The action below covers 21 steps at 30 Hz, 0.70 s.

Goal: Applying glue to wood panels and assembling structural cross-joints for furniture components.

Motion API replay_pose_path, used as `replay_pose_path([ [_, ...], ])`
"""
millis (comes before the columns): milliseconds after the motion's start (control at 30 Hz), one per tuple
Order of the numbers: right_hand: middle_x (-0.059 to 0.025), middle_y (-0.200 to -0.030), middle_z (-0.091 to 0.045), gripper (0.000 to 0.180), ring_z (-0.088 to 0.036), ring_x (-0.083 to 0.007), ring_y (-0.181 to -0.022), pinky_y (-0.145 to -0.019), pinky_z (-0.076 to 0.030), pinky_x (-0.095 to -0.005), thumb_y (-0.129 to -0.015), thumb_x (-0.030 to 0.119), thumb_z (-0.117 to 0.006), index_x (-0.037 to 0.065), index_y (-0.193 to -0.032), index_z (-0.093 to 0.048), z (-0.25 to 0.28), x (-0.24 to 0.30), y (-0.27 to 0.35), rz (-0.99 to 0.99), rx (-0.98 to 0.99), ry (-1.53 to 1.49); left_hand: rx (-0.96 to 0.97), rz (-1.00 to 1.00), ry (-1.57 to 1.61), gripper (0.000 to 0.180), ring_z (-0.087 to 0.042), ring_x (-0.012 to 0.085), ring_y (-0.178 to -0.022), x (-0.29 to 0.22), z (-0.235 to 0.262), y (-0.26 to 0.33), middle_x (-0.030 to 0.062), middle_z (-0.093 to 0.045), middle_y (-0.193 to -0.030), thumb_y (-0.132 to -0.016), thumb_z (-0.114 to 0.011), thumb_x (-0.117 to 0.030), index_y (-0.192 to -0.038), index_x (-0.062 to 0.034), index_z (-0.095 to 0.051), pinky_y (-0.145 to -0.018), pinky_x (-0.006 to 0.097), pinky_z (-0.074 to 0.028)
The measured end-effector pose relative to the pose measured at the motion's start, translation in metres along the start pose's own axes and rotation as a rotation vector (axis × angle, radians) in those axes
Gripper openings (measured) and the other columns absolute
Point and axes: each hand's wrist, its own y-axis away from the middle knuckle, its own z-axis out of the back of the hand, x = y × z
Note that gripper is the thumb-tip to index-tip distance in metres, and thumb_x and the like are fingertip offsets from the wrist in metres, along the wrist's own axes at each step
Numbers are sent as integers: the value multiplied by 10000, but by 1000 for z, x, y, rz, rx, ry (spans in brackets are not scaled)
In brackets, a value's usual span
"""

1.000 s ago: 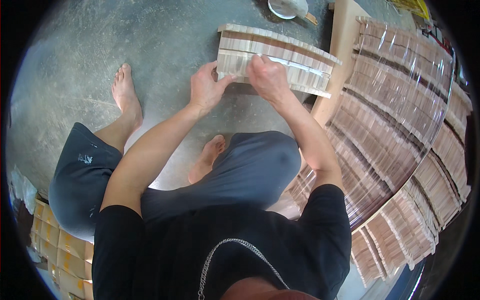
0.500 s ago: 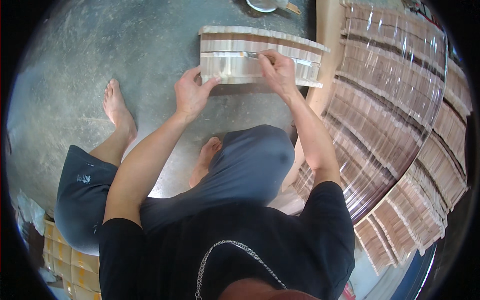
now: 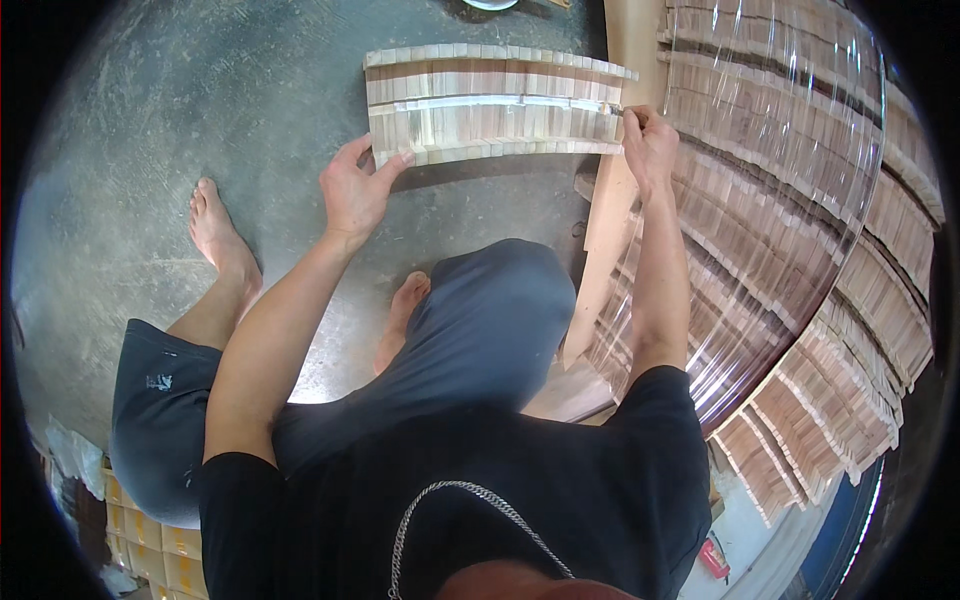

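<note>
A curved panel of narrow pale wooden slats is held up over the grey floor. Along its middle runs a glossy white strip, like glue or paint. My left hand grips the panel's lower left corner, thumb on the front and fingers partly hidden behind. At the panel's right end, my right hand is closed on a small thin brush, largely hidden by the fingers. The brush tip touches the right end of the white strip.
A pale wooden board runs beside the panel on the right. Beyond it, clear plastic sheeting covers stacked rows of similar slatted pieces. A white bowl stands at the top edge. Yellow-brown boxes are at lower left.
My right hand has moved the brush rightward along the panel to its right end, and the white strip is now more continuous. The panel and left hand sit slightly further left in view.
</note>
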Motion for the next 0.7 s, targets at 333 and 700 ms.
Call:
replay_pose_path([
  [333, -264, -829, -688, 198, -688, -430, -803, -727, -541, -473, -940, 170, -604, 1, -931, -709, -42, 35, -1, 332, 106, 271, -87, -43, -1, 535, -680, 270, -890, 20, -7, -1, 174, -700, -1042, -750, -871, -323, -1145, 5, -720, -791, 381, -536],
  [700, -222, -696, -657, 156, -683, -353, -645, -619, -517, -395, -930, 105, -611, -14, -894, -705, -99, 153, 36, 325, 316, -26, -61, -46, 0, 456, -643, 320, -927, -9, 6, 6, 149, -685, -1002, -747, -844, -314, -1102, -55, -724, -839, 416, -515],
])
